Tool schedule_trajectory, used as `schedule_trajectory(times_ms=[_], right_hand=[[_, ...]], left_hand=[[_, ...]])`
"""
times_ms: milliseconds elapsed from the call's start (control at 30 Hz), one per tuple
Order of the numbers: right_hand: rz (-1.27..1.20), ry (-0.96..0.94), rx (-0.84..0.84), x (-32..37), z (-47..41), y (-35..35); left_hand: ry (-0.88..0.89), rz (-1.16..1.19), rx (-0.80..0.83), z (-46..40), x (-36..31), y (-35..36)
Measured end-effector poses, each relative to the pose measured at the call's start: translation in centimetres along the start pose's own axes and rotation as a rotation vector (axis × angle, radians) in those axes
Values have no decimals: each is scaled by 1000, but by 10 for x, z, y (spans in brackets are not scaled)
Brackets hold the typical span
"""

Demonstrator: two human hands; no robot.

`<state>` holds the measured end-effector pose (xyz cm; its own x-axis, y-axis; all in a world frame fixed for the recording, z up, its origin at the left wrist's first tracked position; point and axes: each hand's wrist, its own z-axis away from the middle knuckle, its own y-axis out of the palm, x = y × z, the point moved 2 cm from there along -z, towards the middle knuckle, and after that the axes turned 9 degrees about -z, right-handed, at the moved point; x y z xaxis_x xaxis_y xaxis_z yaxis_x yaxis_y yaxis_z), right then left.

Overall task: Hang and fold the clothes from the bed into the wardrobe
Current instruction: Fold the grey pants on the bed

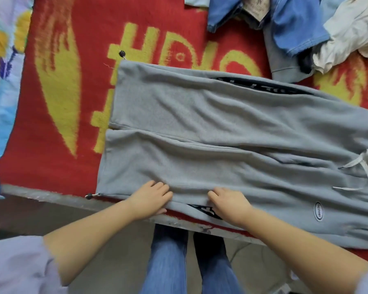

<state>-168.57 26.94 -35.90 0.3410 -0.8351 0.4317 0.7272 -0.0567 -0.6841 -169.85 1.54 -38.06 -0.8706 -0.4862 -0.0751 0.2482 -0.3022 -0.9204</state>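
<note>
Head view. A pair of grey sweatpants (221,132) was seen spread flat across a red and yellow blanket (57,98) on the bed, legs running to the left, waistband and white drawstring (363,164) at the right edge. An oval logo patch (318,211) was noted on the near right part of the garment. The left hand (151,198) and right hand (229,201) were observed close together at the near edge of the sweatpants, each with fingers on top of the cloth and thumb tucked beneath the hem, so the edge was pinched by both. A black cord stopper (122,53) was recorded at the far left corner and another (89,196) at the near left corner. A heap of blue and white clothes (295,28) was seen far right, well apart from the hands.
</note>
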Motion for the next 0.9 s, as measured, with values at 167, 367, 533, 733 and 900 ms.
schedule_trajectory(times_ms=[167, 367, 533, 733, 900], right_hand=[[114, 333, 160, -13, 5, 20], [-153, 70, 398, -2, 34, 7], [-375, 157, 229, -28, 15, -35], [-312, 390, -518, -123, -85, -172], [51, 569, -283, -177, -129, -210]], left_hand=[[-237, -20, -6, 6, -6, 7], [-164, 29, -132, 33, -1, -9], [-351, 456, 442, 22, 50, -15], [-696, 320, -154, -98, 206, -71], [-683, 48, 109, -158, 273, -81]])
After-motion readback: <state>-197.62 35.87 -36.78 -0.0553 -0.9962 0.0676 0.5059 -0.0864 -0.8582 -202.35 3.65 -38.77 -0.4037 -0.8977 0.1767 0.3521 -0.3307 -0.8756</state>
